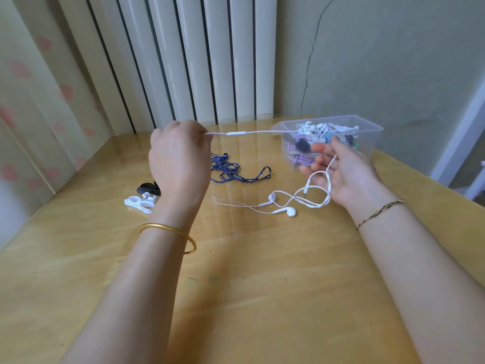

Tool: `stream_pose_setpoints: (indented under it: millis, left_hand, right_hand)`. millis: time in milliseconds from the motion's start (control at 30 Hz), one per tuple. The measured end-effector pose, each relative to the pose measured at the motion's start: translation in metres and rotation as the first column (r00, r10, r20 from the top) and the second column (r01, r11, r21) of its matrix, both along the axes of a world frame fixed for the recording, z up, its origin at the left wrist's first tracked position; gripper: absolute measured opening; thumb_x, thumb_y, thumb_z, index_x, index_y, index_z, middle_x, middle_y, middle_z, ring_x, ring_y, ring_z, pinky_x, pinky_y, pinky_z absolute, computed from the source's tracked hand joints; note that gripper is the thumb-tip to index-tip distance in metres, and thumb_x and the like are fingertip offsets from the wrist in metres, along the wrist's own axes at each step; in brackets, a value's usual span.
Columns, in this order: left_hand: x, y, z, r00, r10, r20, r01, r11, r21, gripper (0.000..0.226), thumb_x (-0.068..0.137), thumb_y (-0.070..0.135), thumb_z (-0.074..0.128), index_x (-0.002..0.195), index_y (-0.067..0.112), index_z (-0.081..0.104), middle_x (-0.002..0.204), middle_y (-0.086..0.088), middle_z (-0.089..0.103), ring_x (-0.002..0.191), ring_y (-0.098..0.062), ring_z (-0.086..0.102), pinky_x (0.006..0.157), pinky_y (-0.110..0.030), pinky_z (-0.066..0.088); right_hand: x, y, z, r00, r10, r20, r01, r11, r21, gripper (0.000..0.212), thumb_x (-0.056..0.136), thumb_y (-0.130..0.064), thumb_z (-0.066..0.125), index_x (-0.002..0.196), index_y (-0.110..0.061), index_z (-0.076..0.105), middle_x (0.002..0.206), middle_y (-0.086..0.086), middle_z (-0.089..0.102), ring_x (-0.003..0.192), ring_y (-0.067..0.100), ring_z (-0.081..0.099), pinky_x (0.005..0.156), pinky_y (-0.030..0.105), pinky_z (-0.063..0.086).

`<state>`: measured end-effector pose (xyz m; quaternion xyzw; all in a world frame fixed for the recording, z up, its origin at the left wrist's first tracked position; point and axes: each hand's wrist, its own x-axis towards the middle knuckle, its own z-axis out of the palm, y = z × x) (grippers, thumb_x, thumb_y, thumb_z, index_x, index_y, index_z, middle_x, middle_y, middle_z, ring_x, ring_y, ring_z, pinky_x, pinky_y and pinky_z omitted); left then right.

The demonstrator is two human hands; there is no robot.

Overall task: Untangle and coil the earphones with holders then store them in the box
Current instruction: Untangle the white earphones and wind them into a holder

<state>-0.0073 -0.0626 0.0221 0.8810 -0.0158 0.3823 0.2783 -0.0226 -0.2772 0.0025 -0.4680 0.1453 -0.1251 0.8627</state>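
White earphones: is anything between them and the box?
Nothing visible blocks them. The right hand holds the white earphones right before the open box; the blue earphones lie off to the left on the table.

Bright, soft daylight; wide-angle warp at the edges.
Even light, no hard source in view. The glossy yellow wooden table [262, 285] shows pale glare near the white ribbed radiator [204, 61] and faint soft shadows under both forearms. Radiator columns fan outward; the pink-patterned curtain [31, 101] leans. Left hand [178, 156] slightly motion-soft, thin white earphone cable [262, 131] crisp, lower-frame forearms blurry.
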Motion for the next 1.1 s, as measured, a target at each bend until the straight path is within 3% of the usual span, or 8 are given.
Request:
stream_pose_setpoints:
  millis: [133,233,367,433,533,700,867,1100]
  left_hand:
    - [-0.006,-0.014,0.004,0.850,-0.508,-0.142,0.335,0.728,-0.599,0.028,0.098,0.021,0.043,0.076,0.013,0.059,0.063,-0.001,0.056,0.053,-0.012,0.055,0.062,-0.031,0.050]
    - [-0.012,-0.026,-0.001,0.725,-0.612,-0.315,0.370,0.733,-0.571,0.040,0.100,0.035,0.040,0.078,0.012,0.065,0.054,0.002,0.042,0.036,-0.006,0.033,0.038,-0.017,0.030]
    - [-0.007,-0.023,-0.003,0.832,-0.466,-0.302,0.321,0.847,-0.425,0.040,0.098,0.035,0.043,0.076,0.015,0.069,0.055,0.002,0.046,0.044,-0.010,0.037,0.044,-0.022,0.026]
    - [-0.001,-0.010,-0.002,0.926,-0.320,-0.200,0.226,0.895,-0.385,0.032,0.096,0.027,0.045,0.076,0.017,0.067,0.057,0.004,0.050,0.051,-0.014,0.041,0.049,-0.026,0.029]
    - [0.003,0.005,0.000,0.960,-0.246,-0.135,0.156,0.869,-0.469,0.022,0.090,0.018,0.047,0.078,0.017,0.065,0.067,0.002,0.058,0.060,-0.016,0.050,0.059,-0.028,0.038]
    - [-0.001,0.000,0.004,0.932,-0.337,-0.131,0.187,0.760,-0.623,0.022,0.090,0.017,0.043,0.082,0.018,0.063,0.064,0.001,0.049,0.050,-0.014,0.048,0.053,-0.026,0.045]
    - [-0.008,0.003,0.016,0.943,-0.261,-0.207,0.184,0.925,-0.332,0.019,0.086,0.016,0.046,0.085,0.014,0.066,0.060,0.001,0.051,0.054,-0.018,0.041,0.051,-0.026,0.030]
    - [-0.013,-0.020,0.000,0.701,-0.386,-0.599,0.144,0.900,-0.412,0.026,0.091,0.006,0.046,0.109,0.016,0.030,0.093,-0.007,0.047,0.075,-0.020,0.049,0.056,-0.028,0.044]
  right_hand:
    - [0.000,0.006,0.000,0.991,0.135,0.024,-0.137,0.967,0.216,0.047,0.101,-0.040,0.034,0.075,-0.007,0.056,0.056,-0.001,0.033,0.034,0.008,0.029,0.037,0.012,0.035]
    - [-0.001,0.013,0.001,0.976,0.197,0.094,-0.214,0.948,0.237,0.048,0.101,-0.040,0.034,0.075,-0.007,0.057,0.054,0.000,0.037,0.037,0.008,0.032,0.038,0.014,0.039]
    - [-0.004,0.012,-0.003,0.989,0.134,0.058,-0.106,0.933,-0.345,0.041,0.101,-0.032,0.039,0.076,-0.010,0.063,0.062,0.001,0.052,0.055,0.012,0.049,0.064,0.027,0.050]
    - [-0.002,0.006,-0.008,0.997,-0.055,0.062,0.083,0.677,-0.731,0.037,0.100,-0.027,0.042,0.074,-0.014,0.065,0.063,-0.002,0.049,0.058,0.011,0.045,0.059,0.020,0.039]
    - [0.005,-0.009,-0.020,0.976,-0.206,0.075,0.167,0.476,-0.864,0.032,0.096,-0.024,0.047,0.077,-0.013,0.069,0.056,-0.003,0.045,0.059,0.016,0.042,0.057,0.027,0.033]
    - [0.008,-0.014,-0.024,0.973,-0.229,-0.023,0.167,0.771,-0.615,0.037,0.097,-0.032,0.043,0.070,-0.014,0.061,0.057,0.001,0.044,0.040,0.011,0.041,0.038,0.017,0.031]
    - [0.003,-0.016,-0.016,0.978,-0.207,-0.011,0.167,0.817,-0.552,0.040,0.100,-0.035,0.038,0.074,-0.013,0.060,0.056,0.001,0.045,0.029,0.005,0.038,0.034,0.010,0.028]
    - [-0.010,0.001,0.005,0.985,0.141,-0.100,-0.171,0.878,-0.448,0.041,0.100,-0.031,0.043,0.074,-0.005,0.060,0.061,0.007,0.048,0.043,0.014,0.047,0.035,0.014,0.035]
